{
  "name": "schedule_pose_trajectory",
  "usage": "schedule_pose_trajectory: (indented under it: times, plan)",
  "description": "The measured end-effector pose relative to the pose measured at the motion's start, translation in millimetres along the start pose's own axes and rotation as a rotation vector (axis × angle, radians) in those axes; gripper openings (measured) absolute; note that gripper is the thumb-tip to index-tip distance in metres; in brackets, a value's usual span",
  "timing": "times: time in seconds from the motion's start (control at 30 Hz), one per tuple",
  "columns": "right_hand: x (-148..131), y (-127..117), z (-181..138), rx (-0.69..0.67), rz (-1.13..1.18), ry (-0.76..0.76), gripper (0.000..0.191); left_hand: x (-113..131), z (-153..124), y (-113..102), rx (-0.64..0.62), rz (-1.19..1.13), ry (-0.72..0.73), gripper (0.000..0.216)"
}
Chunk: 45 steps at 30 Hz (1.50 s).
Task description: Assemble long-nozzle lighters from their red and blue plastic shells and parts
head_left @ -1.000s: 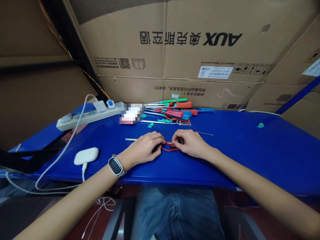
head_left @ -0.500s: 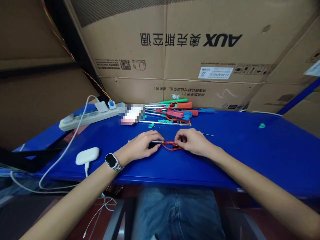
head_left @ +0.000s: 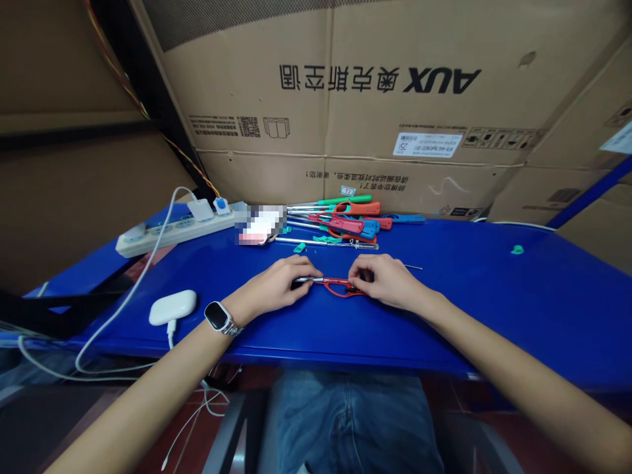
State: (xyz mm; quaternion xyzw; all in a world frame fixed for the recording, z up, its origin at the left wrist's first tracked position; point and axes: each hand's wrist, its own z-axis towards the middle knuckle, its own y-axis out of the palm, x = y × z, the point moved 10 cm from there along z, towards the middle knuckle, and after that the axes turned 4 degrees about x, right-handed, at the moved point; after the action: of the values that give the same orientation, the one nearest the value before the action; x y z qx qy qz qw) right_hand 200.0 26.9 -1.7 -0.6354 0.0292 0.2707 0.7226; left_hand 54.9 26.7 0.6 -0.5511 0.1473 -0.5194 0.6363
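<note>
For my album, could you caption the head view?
Left hand holding a metal tube, right hand gripping a red handle, colourful lighters behind on a blue table.

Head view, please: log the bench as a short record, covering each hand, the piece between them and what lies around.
left hand: fingertips on the metal tube
right hand: fingers at the right end of the red looped part
surface: blue tabletop
far side: pile of long-necked tools with colored handles, near the cardboard
left side: power strip, white case with cable attached
right side: small green piece
</note>
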Motion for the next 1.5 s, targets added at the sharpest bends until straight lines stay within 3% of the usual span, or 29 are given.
schedule_pose_trajectory:
  times: [0.33,0.63,1.33,1.5]
  plan:
    - [0,1,-1,0.009,-0.005,-0.015,0.01,4,-2,2,0.005,0.096,0.058,0.026]
    - [-2,-1,0,0.003,-0.015,-0.009,0.01,25,-3,6,-0.032,0.461,0.16,0.038]
    - [-1,0,-1,0.018,0.002,-0.031,0.01,25,-4,0,-0.001,0.349,0.169,0.037]
    - [-3,-1,-1,0.007,0.001,-0.014,0.01,9,-2,0,0.015,0.225,0.069,0.025]
